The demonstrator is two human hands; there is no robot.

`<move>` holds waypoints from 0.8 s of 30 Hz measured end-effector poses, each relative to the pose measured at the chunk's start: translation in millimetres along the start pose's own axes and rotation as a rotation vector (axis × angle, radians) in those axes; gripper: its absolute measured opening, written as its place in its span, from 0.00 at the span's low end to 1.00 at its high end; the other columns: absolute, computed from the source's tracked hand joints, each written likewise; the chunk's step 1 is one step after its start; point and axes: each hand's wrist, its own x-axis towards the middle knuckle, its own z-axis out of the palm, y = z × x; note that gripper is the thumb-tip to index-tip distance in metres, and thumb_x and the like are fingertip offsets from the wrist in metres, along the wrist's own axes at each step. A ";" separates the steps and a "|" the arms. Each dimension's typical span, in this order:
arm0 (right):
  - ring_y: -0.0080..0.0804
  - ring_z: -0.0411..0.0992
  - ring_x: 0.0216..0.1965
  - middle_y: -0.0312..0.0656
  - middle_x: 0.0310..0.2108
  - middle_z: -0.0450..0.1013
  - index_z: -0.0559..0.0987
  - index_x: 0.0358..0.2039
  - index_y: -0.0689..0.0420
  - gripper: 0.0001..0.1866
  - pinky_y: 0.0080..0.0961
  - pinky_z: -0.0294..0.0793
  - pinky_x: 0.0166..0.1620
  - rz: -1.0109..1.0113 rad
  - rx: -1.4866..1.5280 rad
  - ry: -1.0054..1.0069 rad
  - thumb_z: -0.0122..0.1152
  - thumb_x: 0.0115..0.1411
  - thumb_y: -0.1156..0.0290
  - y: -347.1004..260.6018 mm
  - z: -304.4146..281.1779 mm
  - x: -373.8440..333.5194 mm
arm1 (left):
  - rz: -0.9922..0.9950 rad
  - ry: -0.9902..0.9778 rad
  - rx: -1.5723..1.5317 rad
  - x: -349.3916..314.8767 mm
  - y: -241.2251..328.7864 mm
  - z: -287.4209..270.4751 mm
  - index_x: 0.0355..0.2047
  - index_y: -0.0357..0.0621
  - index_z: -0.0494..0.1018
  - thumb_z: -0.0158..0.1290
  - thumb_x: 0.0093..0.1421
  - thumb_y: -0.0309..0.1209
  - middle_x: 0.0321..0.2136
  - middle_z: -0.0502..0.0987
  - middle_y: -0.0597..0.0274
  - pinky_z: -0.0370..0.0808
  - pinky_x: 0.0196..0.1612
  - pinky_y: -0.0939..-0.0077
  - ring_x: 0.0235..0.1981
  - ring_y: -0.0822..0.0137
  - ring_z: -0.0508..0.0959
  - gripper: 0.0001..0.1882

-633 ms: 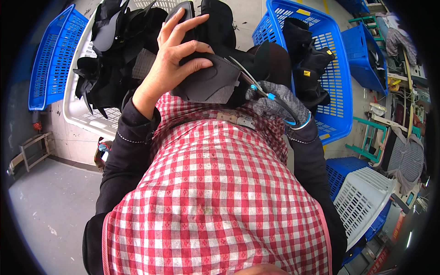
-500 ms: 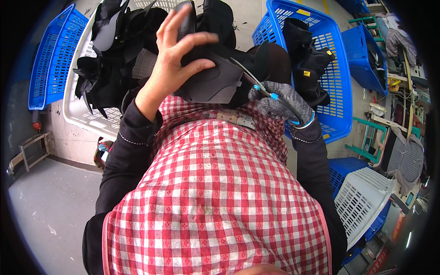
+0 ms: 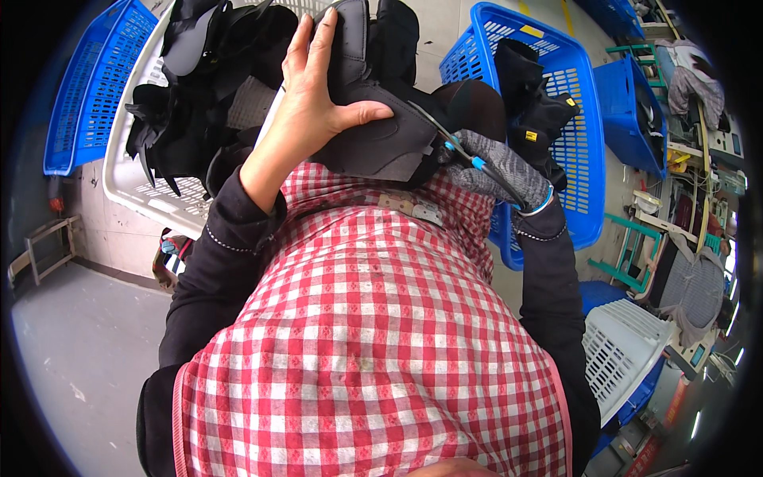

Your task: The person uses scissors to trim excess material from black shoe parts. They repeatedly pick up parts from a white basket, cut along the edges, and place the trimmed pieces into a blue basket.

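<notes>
A black padded fabric piece with stitched edges (image 3: 377, 147) lies across my lap, its flat grey-black panel toward me. Bare and spread, my left hand (image 3: 314, 99) rests over its left part, thumb pointing right and fingers stretched away from me. In a grey knitted glove, my right hand (image 3: 491, 168) is closed around scissors (image 3: 479, 164) with dark handles and light blue bands. Their long blade reaches up and left along the panel's right edge; whether it touches the fabric I cannot tell. More black padded material (image 3: 347, 44) extends beyond my left fingers.
To my left stands a white plastic basket (image 3: 159, 199) heaped with black pieces (image 3: 171, 131). A blue basket (image 3: 586, 187) with black, yellow-tagged items (image 3: 540, 131) stands close on my right. Another blue basket (image 3: 95, 87) is at far left, and a white crate (image 3: 624, 358) at lower right.
My left hand's index finger, earlier stretched to the right, now points away from me beside the others. The hand sits slightly farther right. My right hand still holds the scissors at the panel's edge.
</notes>
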 end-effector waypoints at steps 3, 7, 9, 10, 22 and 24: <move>0.25 0.73 0.45 0.37 0.45 0.77 0.78 0.53 0.57 0.24 0.26 0.74 0.51 -0.046 -0.071 -0.008 0.71 0.64 0.56 -3.2 -4.8 0.5 | -0.002 0.001 0.020 -0.7 -0.2 -0.4 0.75 0.39 0.45 0.79 0.39 0.47 0.73 0.43 0.33 0.55 0.73 0.48 0.74 0.36 0.48 0.72; 0.20 0.73 0.40 0.35 0.43 0.76 0.77 0.55 0.57 0.28 0.21 0.75 0.44 0.147 0.130 -0.063 0.71 0.63 0.52 -10.9 -12.9 -3.3 | -0.007 -0.005 0.030 -1.0 -0.7 -1.1 0.75 0.39 0.45 0.79 0.40 0.48 0.73 0.44 0.33 0.55 0.73 0.49 0.74 0.35 0.49 0.72; 0.17 0.72 0.37 0.33 0.42 0.76 0.77 0.56 0.57 0.29 0.19 0.75 0.41 0.225 0.259 -0.088 0.71 0.63 0.50 -13.7 -13.3 -3.3 | -0.023 -0.006 0.022 -0.8 0.9 -2.1 0.75 0.39 0.45 0.79 0.40 0.48 0.73 0.45 0.32 0.56 0.73 0.49 0.74 0.35 0.50 0.71; 0.17 0.72 0.36 0.33 0.41 0.76 0.77 0.56 0.57 0.29 0.19 0.75 0.40 0.251 0.288 -0.068 0.71 0.63 0.50 -14.3 -10.9 -1.3 | -0.031 -0.005 0.019 -0.6 1.9 -2.8 0.75 0.39 0.45 0.79 0.40 0.49 0.73 0.45 0.32 0.56 0.73 0.49 0.74 0.35 0.50 0.71; 0.11 0.65 0.25 0.28 0.29 0.74 0.76 0.56 0.56 0.34 0.13 0.67 0.29 0.095 0.116 0.041 0.70 0.61 0.43 -28.5 2.3 10.9 | -0.079 -0.041 0.030 -2.9 6.8 -13.6 0.75 0.38 0.45 0.76 0.43 0.54 0.73 0.46 0.31 0.61 0.71 0.50 0.72 0.33 0.54 0.70; 0.12 0.66 0.24 0.28 0.28 0.75 0.76 0.56 0.57 0.35 0.14 0.67 0.29 0.079 0.001 0.043 0.70 0.60 0.42 -31.8 0.9 14.0 | -0.089 -0.044 0.024 -3.4 5.8 -14.8 0.75 0.37 0.45 0.76 0.43 0.54 0.72 0.47 0.31 0.61 0.71 0.50 0.72 0.32 0.55 0.70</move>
